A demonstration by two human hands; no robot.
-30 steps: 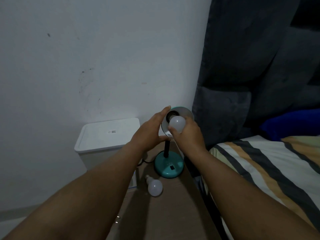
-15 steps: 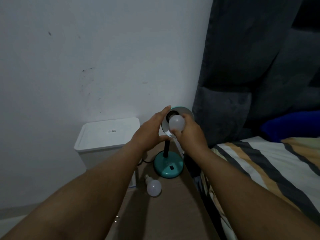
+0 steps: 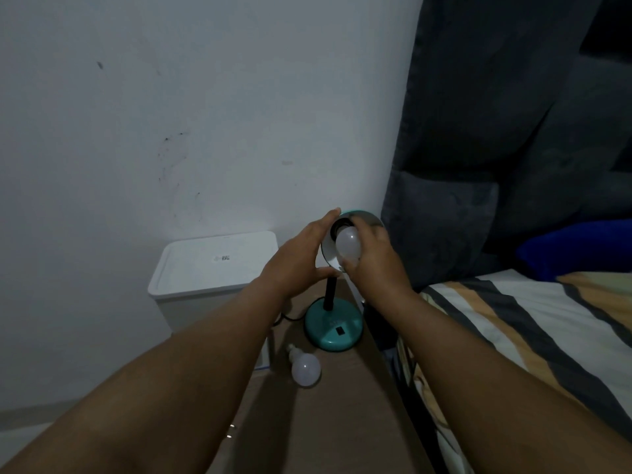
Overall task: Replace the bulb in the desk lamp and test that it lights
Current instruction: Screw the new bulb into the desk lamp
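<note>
Two bare forearms — no sleeves, hands (image 3: 301, 265) unadorned

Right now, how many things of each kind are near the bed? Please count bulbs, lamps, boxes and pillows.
Bulbs: 2, one in the right hand at the shade, one lying on the table
Lamps: 1
Boxes: 1
Pillows: 1
Total: 5

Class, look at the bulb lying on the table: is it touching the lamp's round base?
Apart. The head view shows a strip of bare table between the loose bulb and the lamp base.
</note>
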